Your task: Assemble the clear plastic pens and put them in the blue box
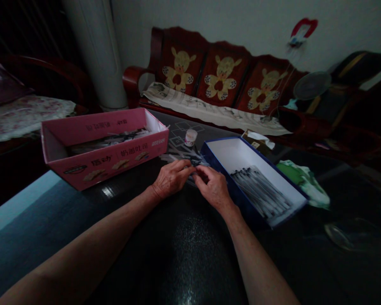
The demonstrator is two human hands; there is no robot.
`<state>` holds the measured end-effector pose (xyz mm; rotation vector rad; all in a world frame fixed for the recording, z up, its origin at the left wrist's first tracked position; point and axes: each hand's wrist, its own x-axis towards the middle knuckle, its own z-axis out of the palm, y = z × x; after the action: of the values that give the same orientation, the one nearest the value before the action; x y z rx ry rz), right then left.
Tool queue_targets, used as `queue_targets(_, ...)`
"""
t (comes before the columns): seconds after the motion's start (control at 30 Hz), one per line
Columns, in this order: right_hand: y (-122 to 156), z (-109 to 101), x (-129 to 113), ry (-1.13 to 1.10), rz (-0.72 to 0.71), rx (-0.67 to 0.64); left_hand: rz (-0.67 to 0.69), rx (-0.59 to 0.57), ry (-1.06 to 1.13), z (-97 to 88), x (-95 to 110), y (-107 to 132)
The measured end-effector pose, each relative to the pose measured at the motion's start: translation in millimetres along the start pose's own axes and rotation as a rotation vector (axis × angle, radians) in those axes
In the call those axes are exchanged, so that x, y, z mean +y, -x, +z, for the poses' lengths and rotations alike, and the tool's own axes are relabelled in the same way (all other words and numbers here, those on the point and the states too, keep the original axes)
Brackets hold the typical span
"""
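Observation:
My left hand (174, 177) and my right hand (212, 184) meet over the table, fingertips pinched close together. Whatever they hold between them is too small and dim to make out. Just beyond the fingers lies a loose pile of slim, clear pen barrels (177, 155) with some dark pieces among them. To the left stands a pink cardboard box (127, 159) with more slim pen parts inside. On the right, a blue-rimmed box with a white inside (233, 150) contains many assembled-looking pens (260, 190) lying side by side. My right wrist is close to its near side.
A small round tub (190, 137) stands behind the pile. Green and white plastic packaging (305, 182) lies right of the blue box, and a small card box with tissue (257, 139) behind it. A wooden sofa (206, 72) stands beyond the dark glossy table (178, 258).

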<state>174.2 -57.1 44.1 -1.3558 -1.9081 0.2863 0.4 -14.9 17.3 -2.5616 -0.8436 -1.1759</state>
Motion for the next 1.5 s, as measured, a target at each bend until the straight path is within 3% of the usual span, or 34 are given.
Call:
queue_targets(0.13,3,6,-8,-0.075,0.072,0.047,0.035,0.024,0.101,3.5,1,1)
queue_targets(0.23,2,4,-6,-0.041,0.117,0.109,-0.033,0.055,0.211,4.7,2,1)
queue_targets(0.33,-1,-1,1,-0.032,0.179,0.239,-0.265,0.166,0.316,6.0,1,2)
queue_targets(0.43,-2,0,3,-0.16,0.244,0.295,-0.606,0.208,0.529,9.3,-3,2)
queue_targets(0.53,2,10,-4,-0.278,0.239,0.18,-0.868,0.249,0.808,12.5,-8,0)
queue_targets(0.67,6,18,-13,-0.328,0.188,-0.016,-1.068,0.356,1.133,11.5,-10,-8)
queue_targets(0.73,5,12,-10,-0.274,0.162,-0.036,-1.178,0.37,1.31,9.2,-12,-12)
queue_targets(0.8,1,0,-1,-0.15,0.143,0.041,-1.233,0.354,1.402,7.1,-15,-15)
queue_targets(0.93,-5,-25,23,0.121,0.104,0.152,-1.084,0.239,1.212,5.3,-23,-16)
queue_targets(1.1,-2,-19,32,0.339,0.034,-0.01,-0.612,0.075,0.39,8.6,-24,-3)
queue_targets(1.17,2,-10,30,0.443,0.061,-0.081,-0.455,0.001,0.174,11.0,-22,3)
queue_targets(1.37,6,4,28,0.644,0.142,-0.162,-0.216,-0.107,-0.084,16.7,-16,5)
queue_targets(1.5,4,9,28,0.701,0.158,-0.124,-0.175,-0.124,-0.102,20.3,-18,4)
